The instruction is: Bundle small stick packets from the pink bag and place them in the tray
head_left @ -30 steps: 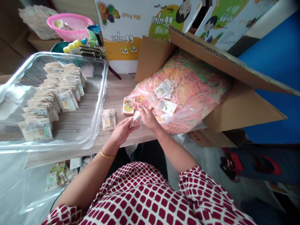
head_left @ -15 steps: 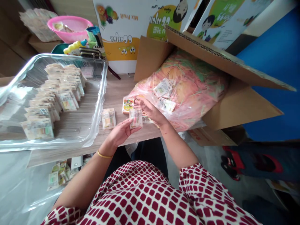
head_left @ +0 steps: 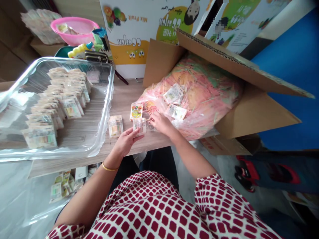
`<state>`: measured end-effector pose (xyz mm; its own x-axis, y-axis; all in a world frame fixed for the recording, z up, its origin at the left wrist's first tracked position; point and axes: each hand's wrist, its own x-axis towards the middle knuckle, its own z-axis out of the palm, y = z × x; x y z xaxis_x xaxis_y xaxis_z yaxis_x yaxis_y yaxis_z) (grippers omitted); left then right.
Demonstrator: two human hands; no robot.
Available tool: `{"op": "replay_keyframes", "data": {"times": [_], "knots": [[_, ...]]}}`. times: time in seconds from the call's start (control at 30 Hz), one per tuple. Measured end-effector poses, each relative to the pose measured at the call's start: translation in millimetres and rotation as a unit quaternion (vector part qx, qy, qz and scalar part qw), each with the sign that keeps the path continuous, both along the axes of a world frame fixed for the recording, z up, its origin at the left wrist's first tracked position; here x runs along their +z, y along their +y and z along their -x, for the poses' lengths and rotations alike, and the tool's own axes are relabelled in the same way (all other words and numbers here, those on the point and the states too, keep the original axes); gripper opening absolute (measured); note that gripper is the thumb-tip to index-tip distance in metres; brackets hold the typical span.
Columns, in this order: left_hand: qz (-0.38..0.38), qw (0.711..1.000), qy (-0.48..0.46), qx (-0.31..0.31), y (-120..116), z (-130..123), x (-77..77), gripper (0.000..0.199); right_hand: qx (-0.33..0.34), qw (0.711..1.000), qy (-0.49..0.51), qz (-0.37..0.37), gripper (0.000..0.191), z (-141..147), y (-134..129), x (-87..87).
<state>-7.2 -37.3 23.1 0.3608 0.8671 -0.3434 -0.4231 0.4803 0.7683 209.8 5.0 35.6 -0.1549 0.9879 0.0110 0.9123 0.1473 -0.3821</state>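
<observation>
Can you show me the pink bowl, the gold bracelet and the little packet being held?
Little packet [head_left: 141, 123]: head view, middle of its front.
Pink bowl [head_left: 76, 39]: head view, its outer wall.
Gold bracelet [head_left: 109, 169]: head view, middle of its visible band.

Clear rectangular plastic tray, left on wood-grain table. Round pink plastic basin behind. Right: brown cardboard box, bulging clear plastic bag partly inside.

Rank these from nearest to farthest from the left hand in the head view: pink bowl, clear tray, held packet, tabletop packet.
From the left hand:
1. Held packet: in its grip.
2. Tabletop packet: just left of the held one.
3. Clear tray: farther left, past that packet.
4. Pink bowl: upper left, behind the tray.
</observation>
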Motion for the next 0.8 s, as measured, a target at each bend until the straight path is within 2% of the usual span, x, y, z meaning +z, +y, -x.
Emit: {"op": "replay_keyframes", "data": {"times": [0.1, 0.2, 0.27, 0.33, 0.4, 0.5, 0.57, 0.67, 0.8], "knots": [[-0.008, 1.000, 0.011, 0.011, -0.5, 0.5, -3.7, 0.030, 0.036, 0.992, -0.120, -0.018, 0.027, 8.5, -3.7, -8.9], [-0.009, 0.999, 0.009, 0.030, -1.5, 0.7, -7.4, 0.035, 0.010, 0.993, -0.110, -0.048, 0.029, 6.4, 0.0, -12.4], [-0.014, 0.999, 0.011, 0.036, -2.2, 0.9, -9.3, 0.037, -0.020, 0.995, -0.049, -0.080, 0.029, 1.3, 3.6, -11.3], [-0.024, 0.999, 0.024, 0.030, -2.9, 0.9, -10.4, 0.038, -0.067, 0.990, 0.062, -0.109, 0.026, -1.7, 4.3, -6.6], [-0.035, 0.999, 0.038, 0.014, -3.5, 0.3, -10.9, 0.038, -0.097, 0.963, 0.219, -0.120, 0.025, 0.1, 0.4, 2.1], [-0.057, 0.997, 0.044, -0.016, -4.4, -1.4, -11.0, 0.038, -0.064, 0.902, 0.416, -0.093, 0.037, 11.1, -11.3, 19.9], [-0.069, 0.996, 0.045, -0.031, -4.8, -2.4, -10.8, 0.038, -0.030, 0.879, 0.471, -0.075, 0.032, 20.1, -18.8, 29.5], [-0.085, 0.994, 0.052, -0.045, -5.2, -2.8, -9.6, 0.036, -0.018, 0.861, 0.502, -0.075, 0.019, 30.0, -24.7, 33.4], [-0.099, 0.992, 0.051, -0.059, -5.4, -1.8, -7.4, 0.036, -0.006, 0.863, 0.504, -0.029, 0.018, 32.9, -26.3, 25.2]]}}
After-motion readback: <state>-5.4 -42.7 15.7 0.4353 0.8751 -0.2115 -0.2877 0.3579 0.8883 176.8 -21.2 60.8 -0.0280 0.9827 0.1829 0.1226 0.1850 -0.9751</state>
